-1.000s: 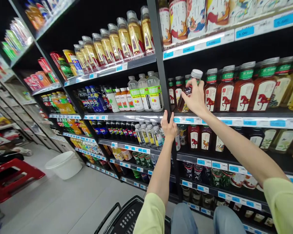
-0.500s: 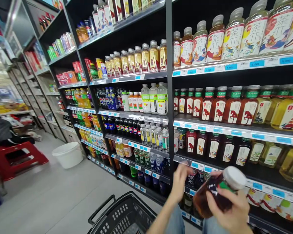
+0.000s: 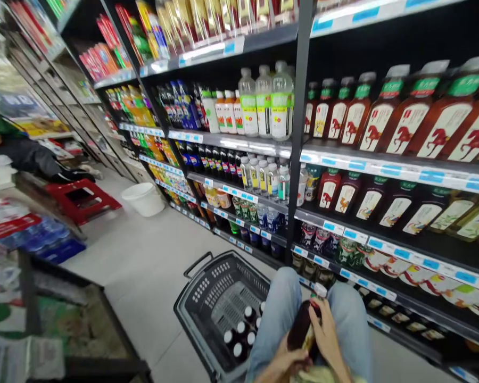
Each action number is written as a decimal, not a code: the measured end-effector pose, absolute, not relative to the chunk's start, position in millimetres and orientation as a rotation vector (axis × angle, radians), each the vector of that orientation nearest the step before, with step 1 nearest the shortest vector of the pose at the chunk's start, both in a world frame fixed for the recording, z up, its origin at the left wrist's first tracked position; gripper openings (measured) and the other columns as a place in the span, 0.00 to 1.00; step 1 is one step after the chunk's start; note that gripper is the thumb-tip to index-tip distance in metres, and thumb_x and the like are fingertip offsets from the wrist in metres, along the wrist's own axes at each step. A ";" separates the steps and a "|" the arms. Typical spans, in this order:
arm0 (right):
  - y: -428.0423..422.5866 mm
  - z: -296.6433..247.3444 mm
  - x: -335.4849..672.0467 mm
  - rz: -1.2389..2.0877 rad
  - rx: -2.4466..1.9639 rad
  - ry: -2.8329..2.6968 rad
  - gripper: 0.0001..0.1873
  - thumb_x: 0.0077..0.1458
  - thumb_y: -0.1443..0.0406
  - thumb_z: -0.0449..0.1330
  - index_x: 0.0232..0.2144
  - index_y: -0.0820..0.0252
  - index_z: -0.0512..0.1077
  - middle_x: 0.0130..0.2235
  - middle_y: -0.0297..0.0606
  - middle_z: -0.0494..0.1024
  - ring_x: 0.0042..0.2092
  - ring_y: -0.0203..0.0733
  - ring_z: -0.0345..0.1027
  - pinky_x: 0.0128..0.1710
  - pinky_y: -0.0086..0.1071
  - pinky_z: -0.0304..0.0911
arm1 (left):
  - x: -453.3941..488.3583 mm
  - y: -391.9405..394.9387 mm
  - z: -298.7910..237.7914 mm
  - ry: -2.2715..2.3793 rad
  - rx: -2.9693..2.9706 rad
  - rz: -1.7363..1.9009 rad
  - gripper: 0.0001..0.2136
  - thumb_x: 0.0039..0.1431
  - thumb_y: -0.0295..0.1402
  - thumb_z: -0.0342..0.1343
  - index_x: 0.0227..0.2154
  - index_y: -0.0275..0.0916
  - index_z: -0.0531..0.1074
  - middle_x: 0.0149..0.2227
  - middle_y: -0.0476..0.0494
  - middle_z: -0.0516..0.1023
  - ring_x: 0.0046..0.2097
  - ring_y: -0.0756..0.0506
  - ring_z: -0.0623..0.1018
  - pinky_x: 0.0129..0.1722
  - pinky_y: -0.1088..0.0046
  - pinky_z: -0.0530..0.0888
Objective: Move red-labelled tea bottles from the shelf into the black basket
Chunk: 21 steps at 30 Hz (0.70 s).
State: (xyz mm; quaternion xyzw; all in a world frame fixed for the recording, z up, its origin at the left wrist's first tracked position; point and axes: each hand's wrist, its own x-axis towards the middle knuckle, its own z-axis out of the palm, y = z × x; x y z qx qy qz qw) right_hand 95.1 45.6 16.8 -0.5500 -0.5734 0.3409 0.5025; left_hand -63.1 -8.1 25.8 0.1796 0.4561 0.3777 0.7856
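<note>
Right hand: the right hand [image 3: 322, 325] is closed around the upper body of the bottle, just below the cap.
Left hand: the left hand [image 3: 289, 360] is wrapped around the lower end, so both are clamped on one thing.
Dark tea bottle: the dark tea bottle [image 3: 298, 325] lies tilted above the lap, its white cap [image 3: 320, 290] pointing away from the body; its label is too blurred to read.
Weight and feel: probably fairly heavy, as it looks full; the wall is likely plastic that gives a little, smooth enough to slip, and not very fragile.
Best hold: the shoulder under the cap plus the base, as both hands have it; the cap alone would be a poor grip.
Knees: the left knee [image 3: 277, 306] and right knee [image 3: 349, 314] flank the bottle, the left one standing between it and the basket.
Shopping basket: the black shopping basket [image 3: 232, 300] sits on the floor, white-capped bottles [image 3: 241, 327] grouped at its near end.
Shelves: green-collared tea bottles [image 3: 413, 125] stand ahead to the right, Pepsi bottles [image 3: 219, 159] farther left.
Aisle: a white bucket [image 3: 143, 201] and red stool [image 3: 83, 199] lie well apart from the hands.
</note>
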 end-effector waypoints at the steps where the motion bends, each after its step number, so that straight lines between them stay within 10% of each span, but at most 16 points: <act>1: 43.9 13.6 96.3 0.863 -1.318 -1.309 0.24 0.59 0.45 0.62 0.51 0.51 0.76 0.53 0.45 0.80 0.55 0.58 0.77 0.57 0.52 0.73 | -59.9 -16.5 17.9 0.958 0.383 0.804 0.44 0.33 0.38 0.82 0.57 0.43 0.73 0.45 0.41 0.83 0.35 0.42 0.83 0.35 0.67 0.78; 5: 45.0 -0.8 106.7 1.006 -1.262 -0.917 0.38 0.49 0.47 0.71 0.57 0.55 0.65 0.52 0.47 0.81 0.49 0.51 0.78 0.52 0.46 0.74 | -51.8 -21.1 -2.5 0.839 0.500 0.723 0.47 0.24 0.33 0.83 0.56 0.40 0.75 0.46 0.40 0.83 0.45 0.42 0.83 0.43 0.70 0.77; 11: 53.0 -8.5 125.6 1.428 -1.244 -0.430 0.26 0.39 0.47 0.74 0.34 0.57 0.76 0.30 0.32 0.80 0.29 0.41 0.73 0.30 0.33 0.69 | -50.5 -5.3 -15.6 0.849 0.850 0.310 0.35 0.33 0.46 0.81 0.45 0.33 0.80 0.45 0.40 0.83 0.50 0.38 0.80 0.57 0.59 0.74; 16: 63.9 -2.4 121.7 1.541 -1.142 -0.229 0.21 0.38 0.51 0.75 0.31 0.56 0.77 0.32 0.34 0.83 0.31 0.43 0.76 0.30 0.34 0.71 | -44.8 0.1 -23.5 0.895 0.750 0.423 0.47 0.39 0.49 0.79 0.62 0.34 0.70 0.57 0.32 0.78 0.55 0.35 0.79 0.57 0.54 0.77; 21: 68.4 -3.2 119.1 1.518 -1.144 -0.265 0.20 0.42 0.51 0.75 0.31 0.57 0.76 0.29 0.35 0.81 0.31 0.44 0.76 0.29 0.34 0.71 | -37.8 1.0 -31.2 0.872 0.500 0.434 0.39 0.59 0.55 0.66 0.65 0.35 0.65 0.60 0.27 0.76 0.51 0.37 0.81 0.48 0.56 0.81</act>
